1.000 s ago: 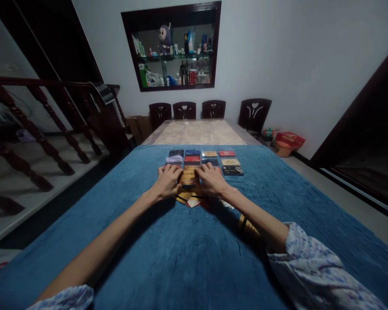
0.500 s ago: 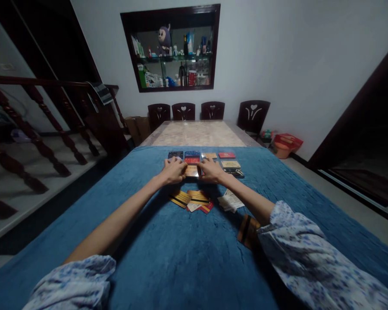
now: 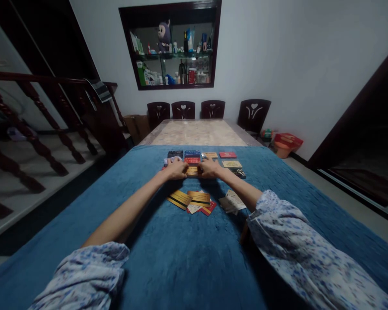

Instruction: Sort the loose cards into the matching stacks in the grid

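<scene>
Wide shot of a dim room: a blue blanket (image 3: 181, 258) is spread over the near end of a long table, and bare marble tabletop (image 3: 197, 132) shows at the far end. Four dark chairs (image 3: 183, 110) line up behind it. Above them a dark-framed wall niche (image 3: 217, 43) is packed with bottles and a purple plush toy (image 3: 164, 36). A wooden banister (image 3: 35, 78) runs along the left, and a red bag (image 3: 287, 141) sits on the floor to the right.

Both arms are stretched far forward in flowered sleeves (image 3: 297, 241), bare from the elbow down. The left hand (image 3: 176, 169) and right hand (image 3: 211, 168) sit palms down, knuckles up, fingers curled close together. Each hand's fingertips are on one short end of a gold card (image 3: 192, 171). The card lies flat on the blanket between the hands.

It sits at the near edge of the tidy rows of cards (image 3: 227, 155), dark, blue, red and gold. Nearer the body, loose cards (image 3: 198, 198) overlap in a small heap, two gold ones with dark stripes on top. Just to their right lie some pale cards (image 3: 235, 200). There's print on many cards, but it's too small to read.
</scene>
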Available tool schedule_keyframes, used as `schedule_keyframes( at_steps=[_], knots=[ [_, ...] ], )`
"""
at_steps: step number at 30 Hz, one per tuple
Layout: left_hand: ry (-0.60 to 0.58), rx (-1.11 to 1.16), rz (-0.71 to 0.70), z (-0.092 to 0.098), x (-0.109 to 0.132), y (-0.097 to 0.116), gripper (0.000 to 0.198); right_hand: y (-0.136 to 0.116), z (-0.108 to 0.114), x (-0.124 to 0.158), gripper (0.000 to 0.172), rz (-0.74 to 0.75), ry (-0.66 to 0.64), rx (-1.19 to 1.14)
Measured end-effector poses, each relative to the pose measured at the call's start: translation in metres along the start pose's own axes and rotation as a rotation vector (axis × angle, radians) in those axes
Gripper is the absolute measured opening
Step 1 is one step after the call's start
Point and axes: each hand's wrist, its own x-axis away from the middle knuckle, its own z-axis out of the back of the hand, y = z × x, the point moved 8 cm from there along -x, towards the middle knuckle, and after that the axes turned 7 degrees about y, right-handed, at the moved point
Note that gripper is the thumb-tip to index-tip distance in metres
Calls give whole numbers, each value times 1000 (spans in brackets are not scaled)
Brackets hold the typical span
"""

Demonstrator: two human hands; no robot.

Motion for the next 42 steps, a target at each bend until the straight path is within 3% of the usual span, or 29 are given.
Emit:
schedule_keyframes(
  at_steps=[8,21,35,42],
  knots=[
    [-46,32,29,-8,-9,-9,29,-1,1,-6,37,25,-53,-2],
    [-87,15,-13,-11,-15,-9,24,-7,2,-10,39,49,-123,28],
    [-27,-50,-44,-11,-10,-4,32,-10,4,-9,36,71,-107,73],
    [41,-68,-63,-7,-2,-5,42,-8,11,-6,49,95,-52,107]
  ],
)
